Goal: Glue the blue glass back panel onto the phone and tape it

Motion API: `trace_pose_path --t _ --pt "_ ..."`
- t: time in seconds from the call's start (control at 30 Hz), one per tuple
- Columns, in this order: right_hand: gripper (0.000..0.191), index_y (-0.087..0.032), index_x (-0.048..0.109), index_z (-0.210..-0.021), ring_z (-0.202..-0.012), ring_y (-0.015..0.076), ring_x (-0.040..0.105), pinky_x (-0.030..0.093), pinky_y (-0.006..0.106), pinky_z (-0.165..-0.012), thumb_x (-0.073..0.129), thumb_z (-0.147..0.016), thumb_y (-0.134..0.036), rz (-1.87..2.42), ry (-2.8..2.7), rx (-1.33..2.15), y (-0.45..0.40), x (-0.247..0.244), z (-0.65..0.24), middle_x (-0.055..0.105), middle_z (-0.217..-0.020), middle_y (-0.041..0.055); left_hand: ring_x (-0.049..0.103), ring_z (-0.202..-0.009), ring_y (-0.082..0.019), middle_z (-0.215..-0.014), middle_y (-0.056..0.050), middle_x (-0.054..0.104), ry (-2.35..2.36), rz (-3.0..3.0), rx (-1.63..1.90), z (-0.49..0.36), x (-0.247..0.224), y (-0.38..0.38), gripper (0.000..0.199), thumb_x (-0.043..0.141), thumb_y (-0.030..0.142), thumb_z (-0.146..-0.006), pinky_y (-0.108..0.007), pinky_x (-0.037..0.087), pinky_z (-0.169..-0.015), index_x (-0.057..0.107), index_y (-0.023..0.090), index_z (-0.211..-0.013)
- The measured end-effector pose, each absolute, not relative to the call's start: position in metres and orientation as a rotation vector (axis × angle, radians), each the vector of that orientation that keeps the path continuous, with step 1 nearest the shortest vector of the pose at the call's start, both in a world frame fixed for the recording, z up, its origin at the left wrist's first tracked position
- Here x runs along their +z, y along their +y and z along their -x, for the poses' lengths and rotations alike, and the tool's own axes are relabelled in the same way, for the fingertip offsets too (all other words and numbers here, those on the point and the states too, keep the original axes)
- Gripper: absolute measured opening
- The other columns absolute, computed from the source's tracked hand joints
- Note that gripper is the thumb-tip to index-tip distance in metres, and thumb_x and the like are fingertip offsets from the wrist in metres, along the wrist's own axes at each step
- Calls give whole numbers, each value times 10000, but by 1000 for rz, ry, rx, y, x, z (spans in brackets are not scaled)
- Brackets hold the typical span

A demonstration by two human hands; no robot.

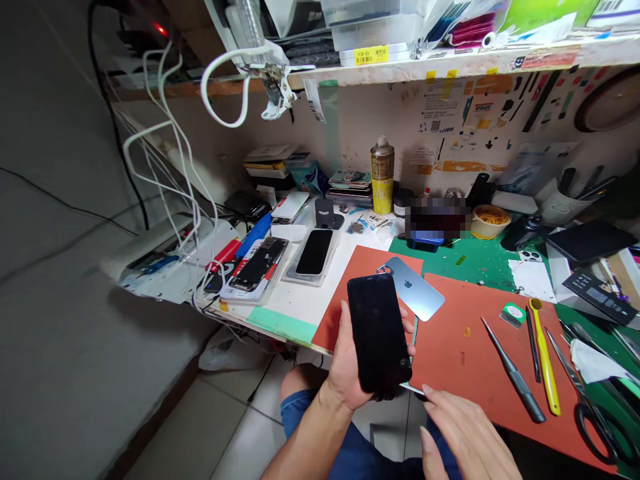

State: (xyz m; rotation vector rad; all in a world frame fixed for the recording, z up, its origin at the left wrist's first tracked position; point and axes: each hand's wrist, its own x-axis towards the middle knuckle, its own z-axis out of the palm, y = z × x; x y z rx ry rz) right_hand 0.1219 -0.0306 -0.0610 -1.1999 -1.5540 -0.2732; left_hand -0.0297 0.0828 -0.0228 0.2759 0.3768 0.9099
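Head view shows a person's left hand (347, 375) low in the middle of the frame, cradling a black, glossy rectangular phone (376, 327) with its dark face up; the palm and thumb sit along one long edge and the fingertips curl around the other, closed firmly on it. At the phone's lower right corner, a thin, pale, metal-looking strip (411, 389) reaches to the fingertips of the right hand (463, 430), in the lower right of centre. That hand's thumb stands apart from its forefinger, and whether the other fingers pinch the strip cannot be told.

Just behind the phone, a light-blue, shiny back panel with an apple logo (420, 293) lies slanted over rust-orange mats (450, 360). Toward the right of the frame rest a slim grey pointed tool (515, 373), a yellow-handled tool with a round head (545, 363) and black-handled scissors (590, 413). Left of centre, a black-screened phone (315, 252) lies in a clear plastic tray (305, 279). Farther back, near the middle, stands a yellow metal spray can (383, 180).
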Motion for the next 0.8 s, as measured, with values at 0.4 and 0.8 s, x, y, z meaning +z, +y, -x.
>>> trace_pose_path --t 0.4,0.8 --pt "167 -143 795 -1002 -857 206 823 616 362 -848 645 -1012 -72 1141 -1768 -210 -27 -52 -128 863 -957 73 753 -941 -247 -1090 -149 758 374 -293 934 23 -32 92 855 499 845 -983 -369 629 -899 729 85 -1300" --pt "193 -108 771 -1125 -1086 269 709 554 414 -927 595 -1045 -117 968 -2105 -101 -18 -42 -136 844 -1222 149 813 -918 -345 -1137 -202 780 297 -335 799 23 -49 102 927 448 871 -979 -356 620 -663 698 69 -1369"
